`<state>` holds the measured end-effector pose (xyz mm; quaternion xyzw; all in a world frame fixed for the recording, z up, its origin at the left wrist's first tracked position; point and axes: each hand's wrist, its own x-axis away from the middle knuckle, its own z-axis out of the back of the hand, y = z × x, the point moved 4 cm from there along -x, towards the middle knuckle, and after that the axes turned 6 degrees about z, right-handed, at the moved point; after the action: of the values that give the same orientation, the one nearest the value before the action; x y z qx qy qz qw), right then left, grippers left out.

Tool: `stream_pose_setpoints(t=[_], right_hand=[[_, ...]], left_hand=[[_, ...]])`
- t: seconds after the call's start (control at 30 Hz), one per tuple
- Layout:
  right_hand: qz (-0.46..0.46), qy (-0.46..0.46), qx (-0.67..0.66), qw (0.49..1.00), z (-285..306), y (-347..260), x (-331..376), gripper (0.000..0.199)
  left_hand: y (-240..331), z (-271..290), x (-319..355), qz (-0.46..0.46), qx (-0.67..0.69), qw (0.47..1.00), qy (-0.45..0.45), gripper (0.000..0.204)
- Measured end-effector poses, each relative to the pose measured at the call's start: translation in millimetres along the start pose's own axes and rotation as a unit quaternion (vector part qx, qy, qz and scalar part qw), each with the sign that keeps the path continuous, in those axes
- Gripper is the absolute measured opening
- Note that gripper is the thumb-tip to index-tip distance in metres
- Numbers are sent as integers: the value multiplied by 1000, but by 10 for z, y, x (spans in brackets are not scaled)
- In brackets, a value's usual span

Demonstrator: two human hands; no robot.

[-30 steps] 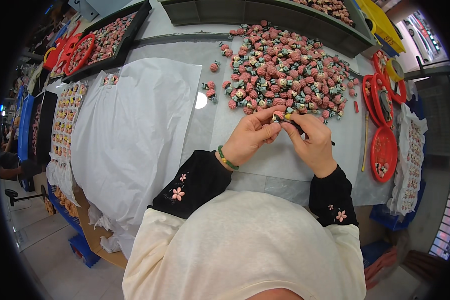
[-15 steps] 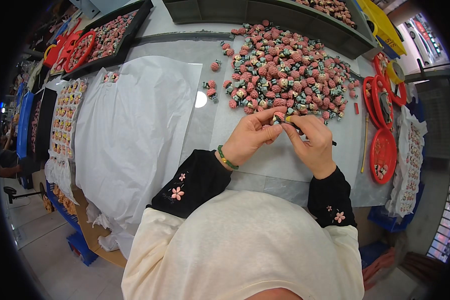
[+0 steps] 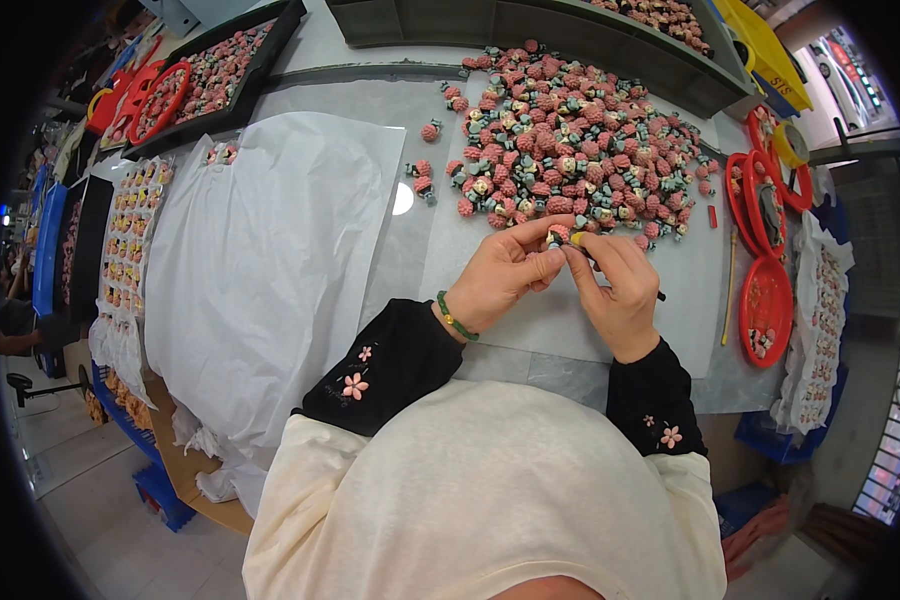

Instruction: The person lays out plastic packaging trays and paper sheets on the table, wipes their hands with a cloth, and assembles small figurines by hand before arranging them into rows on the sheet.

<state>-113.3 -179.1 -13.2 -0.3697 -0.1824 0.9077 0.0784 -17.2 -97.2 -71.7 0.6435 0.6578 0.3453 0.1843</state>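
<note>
My left hand point(image 3: 510, 268), with a green bead bracelet at the wrist, is closed in a pinch on a small figurine point(image 3: 558, 236) with a knobbly pink top. Its lower part is mostly covered by my fingers. My right hand point(image 3: 615, 290) is closed around a thin dark pen-like tool point(image 3: 661, 296); its back end pokes out past the hand. The tool's tip is at or very near the figurine, too small to tell whether they touch. Something yellow wraps a right fingertip. Just beyond both hands lies a heap of similar pink-topped figurines point(image 3: 580, 150).
Left of me is a white sheet point(image 3: 260, 260), beside a plastic tray of figurines point(image 3: 130, 240). A black bin point(image 3: 260, 75) of figurines stands back left, a grey-green crate point(image 3: 550, 30) at the back. Red dishes point(image 3: 760, 345) and a yellow stick point(image 3: 730, 290) lie on the right.
My right hand and forearm have shifted slightly left and turned, swinging the tool's back end a little downward. My left hand and the figurine have barely moved.
</note>
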Motion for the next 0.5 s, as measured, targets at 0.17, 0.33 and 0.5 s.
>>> stream_pose_setpoints(t=[0.17, 0.33, 0.5], right_hand=[[-31, 9, 12, 999, -28, -10, 35, 14], [-38, 24, 25, 999, -43, -30, 43, 14], [-12, 13, 22, 1000, -35, -26, 32, 15]], left_hand=[[-9, -8, -1, 2, 35, 999, -13, 44], [-13, -3, -8, 3, 49, 999, -13, 44], [-15, -3, -2, 6, 58, 998, -3, 44]])
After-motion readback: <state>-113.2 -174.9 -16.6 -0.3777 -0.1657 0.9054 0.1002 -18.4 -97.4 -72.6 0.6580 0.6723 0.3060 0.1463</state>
